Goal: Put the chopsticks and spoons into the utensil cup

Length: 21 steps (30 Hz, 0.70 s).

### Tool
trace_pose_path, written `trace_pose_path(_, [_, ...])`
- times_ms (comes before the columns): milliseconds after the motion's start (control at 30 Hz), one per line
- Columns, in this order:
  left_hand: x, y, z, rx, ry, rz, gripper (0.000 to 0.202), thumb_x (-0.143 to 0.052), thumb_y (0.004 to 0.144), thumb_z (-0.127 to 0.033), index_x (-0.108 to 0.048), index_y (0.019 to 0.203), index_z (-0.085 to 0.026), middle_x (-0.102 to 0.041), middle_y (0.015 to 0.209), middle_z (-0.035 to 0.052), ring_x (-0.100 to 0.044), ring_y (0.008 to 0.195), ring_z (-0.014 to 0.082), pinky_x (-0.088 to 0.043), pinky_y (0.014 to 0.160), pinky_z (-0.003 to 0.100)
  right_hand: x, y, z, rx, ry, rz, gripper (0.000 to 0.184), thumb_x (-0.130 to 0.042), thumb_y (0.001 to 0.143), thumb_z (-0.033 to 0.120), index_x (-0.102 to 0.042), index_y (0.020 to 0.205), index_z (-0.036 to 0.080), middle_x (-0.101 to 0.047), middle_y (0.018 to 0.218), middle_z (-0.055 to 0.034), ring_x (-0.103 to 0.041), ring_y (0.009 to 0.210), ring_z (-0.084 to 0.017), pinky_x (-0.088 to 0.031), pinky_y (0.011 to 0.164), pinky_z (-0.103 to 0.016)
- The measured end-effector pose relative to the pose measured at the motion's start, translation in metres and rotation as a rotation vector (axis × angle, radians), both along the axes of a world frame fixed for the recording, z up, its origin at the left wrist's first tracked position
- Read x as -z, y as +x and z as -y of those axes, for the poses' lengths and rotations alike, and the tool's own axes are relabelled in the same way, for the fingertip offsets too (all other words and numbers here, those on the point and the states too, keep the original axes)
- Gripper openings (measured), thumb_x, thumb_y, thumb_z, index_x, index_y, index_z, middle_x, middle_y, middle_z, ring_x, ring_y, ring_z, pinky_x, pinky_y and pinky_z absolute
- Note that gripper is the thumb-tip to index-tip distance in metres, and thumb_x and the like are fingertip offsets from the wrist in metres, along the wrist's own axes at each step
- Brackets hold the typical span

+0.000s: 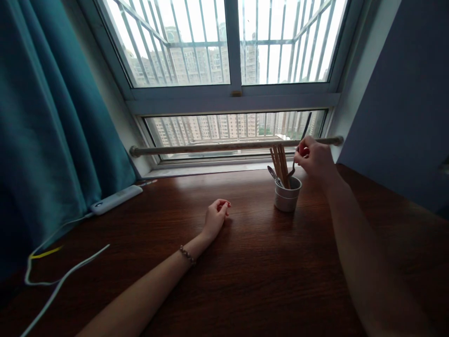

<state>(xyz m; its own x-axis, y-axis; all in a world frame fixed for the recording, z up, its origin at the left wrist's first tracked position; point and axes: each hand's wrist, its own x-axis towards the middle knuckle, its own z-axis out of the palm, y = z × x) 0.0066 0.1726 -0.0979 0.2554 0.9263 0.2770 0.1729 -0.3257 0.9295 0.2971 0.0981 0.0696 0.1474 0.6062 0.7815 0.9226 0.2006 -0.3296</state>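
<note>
one cup (286, 199) holds chopsticks (279, 164), spoon (273, 174), pinched fork (302, 140).

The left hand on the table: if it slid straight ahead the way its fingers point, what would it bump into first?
Probably the white cup of utensils. The left hand lies curled on the wooden table, pointing right and away, with bare wood between. Depth is unclear, so it may pass just beside.
</note>
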Motion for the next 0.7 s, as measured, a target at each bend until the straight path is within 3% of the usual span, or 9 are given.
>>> trace_pose_path(167, [-0.003,0.002,0.008,0.04,0.014,-0.046,0.024,-0.048,0.079,-0.036,-0.055,0.08,-0.013,-0.051,0.059,0.0001,-0.045,0.048,0.011,-0.036,0.045,0.022,0.019,0.012,-0.014,-0.022,-0.218,0.176,0.007,-0.053,0.071,0.015,-0.046,0.074,0.015,-0.052,0.065,0.0008,-0.049,0.06,-0.01,-0.035,0.057,-0.023])
trace_pose_path(333, [-0.008,0.001,0.018,0.056,0.034,-0.078,0.021,-0.048,0.079,-0.034,-0.055,0.08,-0.014,-0.054,0.066,0.001,-0.048,0.054,0.0113,-0.037,0.05,0.022,0.032,0.015,-0.022,-0.174,-0.54,0.236,0.008,-0.053,0.071,0.02,-0.048,0.069,0.014,-0.051,0.065,-0.0001,-0.045,0.06,-0.01,-0.032,0.054,-0.022])
trace_pose_path(567, [-0.01,0.002,0.02,0.05,0.046,-0.104,0.021,-0.048,0.079,-0.034,-0.055,0.079,-0.015,-0.055,0.068,0.0018,-0.049,0.057,0.012,-0.037,0.051,0.022,0.042,0.015,-0.027,-0.216,-0.734,0.238,0.005,-0.055,0.065,0.018,-0.052,0.065,0.014,-0.05,0.061,0.0012,-0.045,0.058,-0.01,-0.029,0.05,-0.022])
trace_pose_path(700, [-0.01,0.002,0.019,0.05,0.049,-0.109,0.021,-0.048,0.079,-0.034,-0.055,0.08,-0.014,-0.056,0.07,0.0024,-0.05,0.058,0.0123,-0.037,0.051,0.022,0.032,0.008,-0.023,-0.201,-0.795,0.206,0.005,-0.059,0.065,0.016,-0.056,0.068,0.014,-0.053,0.064,0.0004,-0.048,0.06,-0.011,-0.031,0.051,-0.022])
